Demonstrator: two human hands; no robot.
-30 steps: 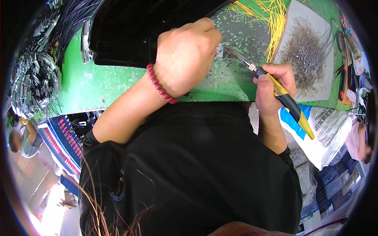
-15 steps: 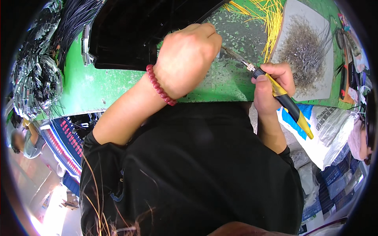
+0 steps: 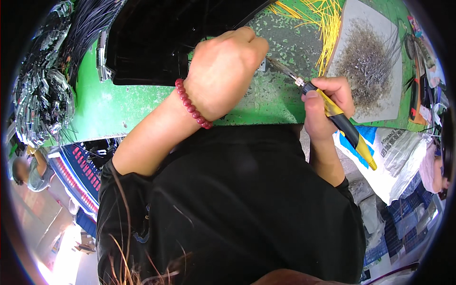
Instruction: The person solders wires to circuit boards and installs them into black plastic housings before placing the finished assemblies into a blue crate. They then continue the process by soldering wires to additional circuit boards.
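Note:
A yellow and black soldering iron (image 3: 338,116) sits in the grip of my right hand (image 3: 327,102), its metal tip slanting up and left toward the knuckles of my other hand. My left hand (image 3: 227,71), with a dark red bead bracelet at the wrist, is curled over the green tabletop (image 3: 278,107), back upward. Its fingertips and whatever they hold are hidden beneath it. A small pale piece (image 3: 262,65) shows beside its knuckles, near the iron's tip. Just beyond the wrist lies a large glossy black panel or tray (image 3: 147,42).
Yellow wires (image 3: 330,35) lie at the back right, beside a grey board (image 3: 344,61) heaped with dark wire scraps (image 3: 368,66). Black wires (image 3: 92,28) and a pile of shiny parts (image 3: 45,102) crowd the left. Orange-handled tools (image 3: 415,99) lie at the right edge. Another person (image 3: 35,171) is at far left.
The soldering iron and my right hand have shifted slightly left. My left hand has turned a little, and more of the small pale piece shows beside it.

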